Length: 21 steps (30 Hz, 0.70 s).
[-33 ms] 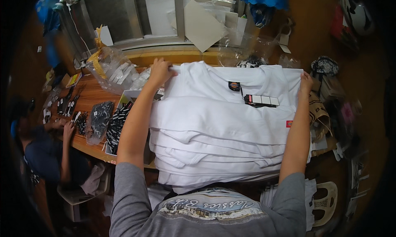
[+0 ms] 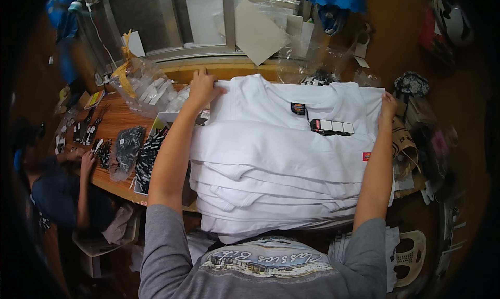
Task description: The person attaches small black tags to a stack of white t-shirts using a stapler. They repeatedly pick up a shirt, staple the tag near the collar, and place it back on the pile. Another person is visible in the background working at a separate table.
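1. Grip: left hand [image 2: 204, 88] has fingers bent over the top-left corner of the top white T-shirt [image 2: 271, 140], thumb underneath. Right hand [image 2: 388, 105] pinches the top-right corner. Both closed on it, set wide apart.
2. Top T-shirt sits on a thick stack of white shirts [image 2: 245, 213], front up, collar at the far end. Straight white edge between the hands: board or cloth, can't tell.
3. Done, as I read it: shirt laid out square, neck label [image 2: 298, 108] showing, black-and-white hang tag [image 2: 332, 127] on the chest, shirts below folded and piled.
4. Left, my read: corners not released, loose ridge across the chest not flat, lower folds uneven. Can't tell whether the shirts underneath carry tags.
5. Stack fills most of the surface [image 2: 115, 117] in front and seems to overhang its near edge.
6. Left side is tight: open box of black-and-white tags [image 2: 151, 161] right by the forearm, then bagged dark tags [image 2: 127, 149], clear bag of white tags [image 2: 151, 93], co-worker's hand [image 2: 87, 162] at loose tags.
7. Right side: patterned brown bag [image 2: 405, 143] close to the forearm. Nothing but the hang tag lies on the top shirt.
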Tool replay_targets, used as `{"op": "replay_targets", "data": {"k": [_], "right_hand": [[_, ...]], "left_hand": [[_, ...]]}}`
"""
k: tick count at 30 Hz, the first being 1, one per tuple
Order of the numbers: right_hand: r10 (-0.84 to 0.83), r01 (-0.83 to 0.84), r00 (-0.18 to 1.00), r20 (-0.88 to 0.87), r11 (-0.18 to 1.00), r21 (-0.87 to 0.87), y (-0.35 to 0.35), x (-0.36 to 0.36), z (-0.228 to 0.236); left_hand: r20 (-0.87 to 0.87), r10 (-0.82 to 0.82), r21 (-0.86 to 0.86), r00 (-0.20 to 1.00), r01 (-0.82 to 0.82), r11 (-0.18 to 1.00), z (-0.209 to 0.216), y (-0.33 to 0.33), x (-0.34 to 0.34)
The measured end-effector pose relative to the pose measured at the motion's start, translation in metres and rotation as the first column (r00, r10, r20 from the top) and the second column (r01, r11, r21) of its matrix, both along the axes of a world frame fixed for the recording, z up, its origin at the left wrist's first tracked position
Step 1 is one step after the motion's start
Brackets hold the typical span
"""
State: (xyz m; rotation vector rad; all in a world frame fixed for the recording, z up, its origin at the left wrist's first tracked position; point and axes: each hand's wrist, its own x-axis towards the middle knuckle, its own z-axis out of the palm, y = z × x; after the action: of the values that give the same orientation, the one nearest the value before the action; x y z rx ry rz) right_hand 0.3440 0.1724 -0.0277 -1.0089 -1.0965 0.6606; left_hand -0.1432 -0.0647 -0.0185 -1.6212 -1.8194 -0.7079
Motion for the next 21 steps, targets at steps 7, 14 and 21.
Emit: {"op": "replay_targets", "data": {"k": [7, 14, 21], "right_hand": [[0.372, -0.427, 0.876, -0.309, 0.895, -0.133, -0.006, 0.05, 0.012], [0.739, -0.635, 0.646, 0.191, 0.659, -0.404, -0.172, 0.092, 0.027], [0.717, -0.539, 0.622, 0.316, 0.684, -0.491, -0.167, 0.083, 0.016]], "left_hand": [[0.939, -0.345, 0.322, -0.019, 0.406, 0.855, 0.03, -0.036, -0.008], [0.958, -0.103, -0.194, 0.269, 0.867, 0.459, 0.032, -0.135, -0.01], [0.354, -0.557, -0.195, 0.751, 0.642, 0.741, 0.011, -0.083, 0.108]]}}
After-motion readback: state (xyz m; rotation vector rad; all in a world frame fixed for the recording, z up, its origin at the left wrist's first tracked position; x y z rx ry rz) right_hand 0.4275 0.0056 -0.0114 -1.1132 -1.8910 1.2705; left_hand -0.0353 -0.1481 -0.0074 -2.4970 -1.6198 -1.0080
